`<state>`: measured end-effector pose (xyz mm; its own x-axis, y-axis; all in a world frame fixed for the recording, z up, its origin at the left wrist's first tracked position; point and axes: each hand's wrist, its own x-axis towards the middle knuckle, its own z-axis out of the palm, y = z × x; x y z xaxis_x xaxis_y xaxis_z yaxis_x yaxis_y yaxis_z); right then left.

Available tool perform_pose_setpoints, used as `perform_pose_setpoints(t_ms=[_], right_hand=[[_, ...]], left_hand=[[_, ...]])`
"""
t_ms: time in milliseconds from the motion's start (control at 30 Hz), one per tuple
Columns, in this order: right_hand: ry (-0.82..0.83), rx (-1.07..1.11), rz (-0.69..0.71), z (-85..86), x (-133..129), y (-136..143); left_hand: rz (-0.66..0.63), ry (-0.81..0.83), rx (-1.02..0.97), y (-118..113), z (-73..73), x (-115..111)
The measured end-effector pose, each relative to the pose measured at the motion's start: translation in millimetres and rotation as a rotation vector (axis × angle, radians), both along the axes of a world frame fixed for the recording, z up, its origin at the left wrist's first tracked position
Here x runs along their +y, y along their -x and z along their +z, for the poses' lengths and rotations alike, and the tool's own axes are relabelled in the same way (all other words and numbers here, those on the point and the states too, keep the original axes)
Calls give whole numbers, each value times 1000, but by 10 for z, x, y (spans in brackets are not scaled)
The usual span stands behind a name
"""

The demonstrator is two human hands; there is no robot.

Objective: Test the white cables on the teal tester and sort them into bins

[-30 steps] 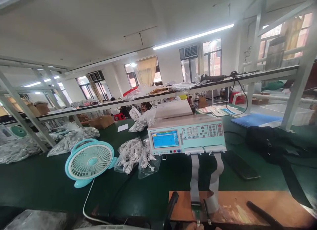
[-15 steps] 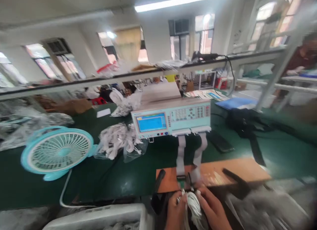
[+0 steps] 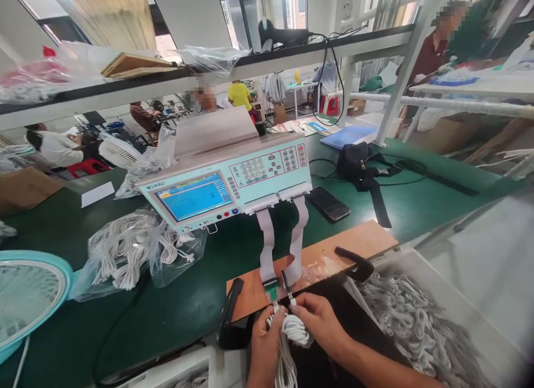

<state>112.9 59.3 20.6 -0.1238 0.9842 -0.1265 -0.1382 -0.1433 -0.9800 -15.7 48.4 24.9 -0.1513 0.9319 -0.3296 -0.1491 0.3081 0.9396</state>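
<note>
While both hands pinch the coiled white cable (image 3: 292,328) at the near table edge, left hand (image 3: 263,335) and right hand (image 3: 321,321) press its plugs toward the fixture board (image 3: 329,260), below the tester (image 3: 227,182).

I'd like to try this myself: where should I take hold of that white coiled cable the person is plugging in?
Probably by its two plug ends, one in each hand, coming from the near edge of the brown board. The coiled cable hangs loose between the hands, and the sockets at the ribbon ends face the person.
</note>
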Motion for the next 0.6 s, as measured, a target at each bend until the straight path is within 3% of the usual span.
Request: perform_pose_setpoints(t_ms=[300, 600], right_hand=[[-54, 11, 26, 150, 23, -43], [202, 135, -39, 171, 48, 34]], left_hand=[[-32, -8, 44, 51, -12, -5], [-75, -45, -9, 67, -87, -11]])
